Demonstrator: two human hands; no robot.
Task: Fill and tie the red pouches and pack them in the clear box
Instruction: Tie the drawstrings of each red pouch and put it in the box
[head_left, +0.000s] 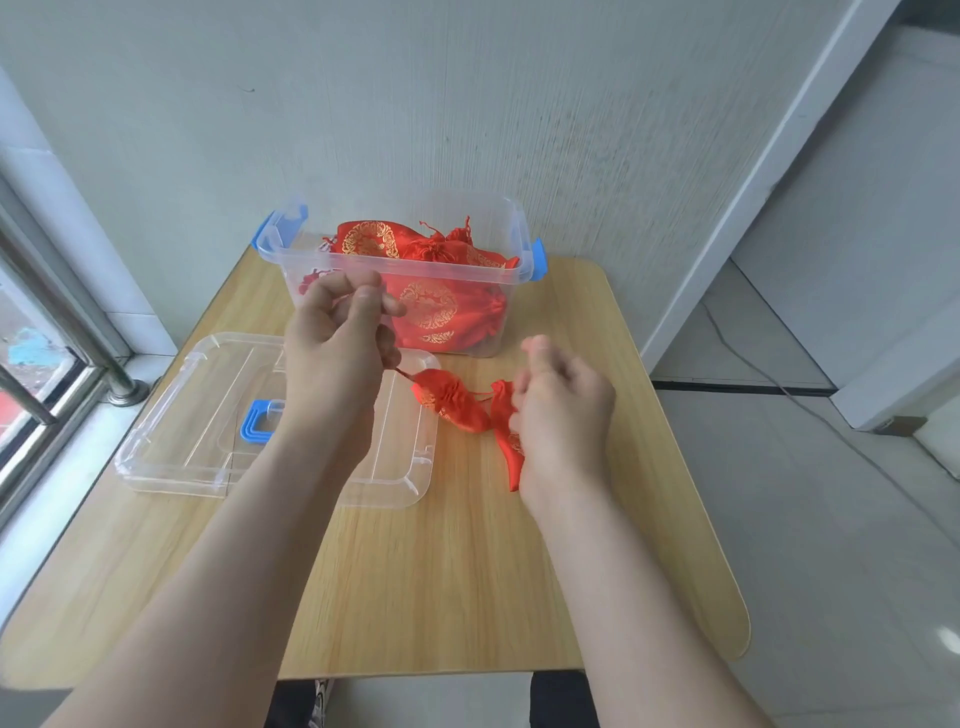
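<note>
From the head camera, a clear box (511, 223) sits at the far side of a wooden table (467, 571), close to the wall. It has a blue clip (539, 258) on its right end and another on its left end. The box is open. Inside it lie many red pouches (431, 306) with gold round patterns. They fill it up close to the rim, and some have their tops pulled shut.

The clear lid (197, 415) lies flat on the table, in front of the box and to the left. It has a blue handle (260, 421) in the middle. Nothing lies on the lid, but the left arm crosses over it.

The left hand (337, 338) is up in front of the box. Its fingers are curled, and a thin red string (402, 373) comes out from under it. The string runs down to a small red pouch (452, 405) between the two hands, right by the lid's edge. The top of this pouch is bunched up.

The right hand (561, 405) is lower and to the right. It is blurry. Its fingers are bent beside a second red piece of cloth (506, 431), which it partly hides. I cannot tell if it holds the cloth or only touches it.

A window with a metal rail is on the far left.
</note>
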